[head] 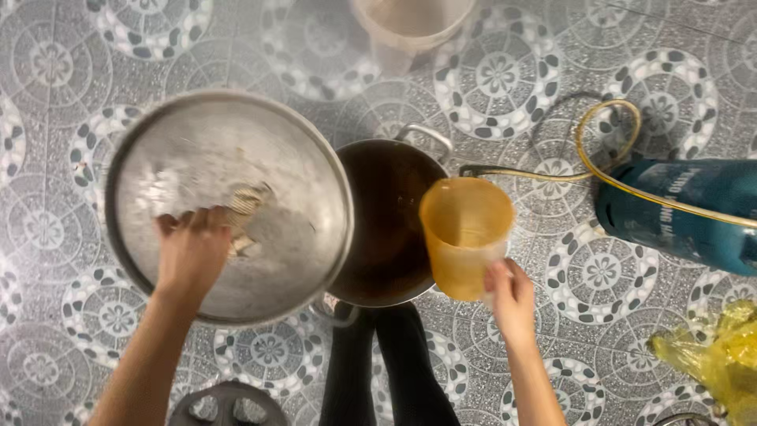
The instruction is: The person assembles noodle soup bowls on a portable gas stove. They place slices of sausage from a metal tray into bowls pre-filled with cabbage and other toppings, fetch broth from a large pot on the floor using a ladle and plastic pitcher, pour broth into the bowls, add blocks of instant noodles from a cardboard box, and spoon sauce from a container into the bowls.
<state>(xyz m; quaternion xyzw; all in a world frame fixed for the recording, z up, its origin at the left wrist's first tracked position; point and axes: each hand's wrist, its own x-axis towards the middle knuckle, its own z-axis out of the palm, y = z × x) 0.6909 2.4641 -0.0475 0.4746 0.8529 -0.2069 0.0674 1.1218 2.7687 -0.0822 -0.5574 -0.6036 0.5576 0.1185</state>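
Note:
My left hand (192,251) grips the handle of a large round metal lid (229,205) and holds it up, tilted, over the left side of a metal pot (390,225). The pot stands on the patterned floor and holds dark liquid. My right hand (509,293) holds an orange plastic jug (465,233) by its lower side, just over the pot's right rim. The jug looks empty inside.
A blue gas cylinder (686,209) lies at the right with a yellow hose (607,146) looping from it. A translucent bucket (410,28) stands at the top. A yellow plastic bag (714,351) sits at the lower right. A dark burner ring (229,404) shows at the bottom edge.

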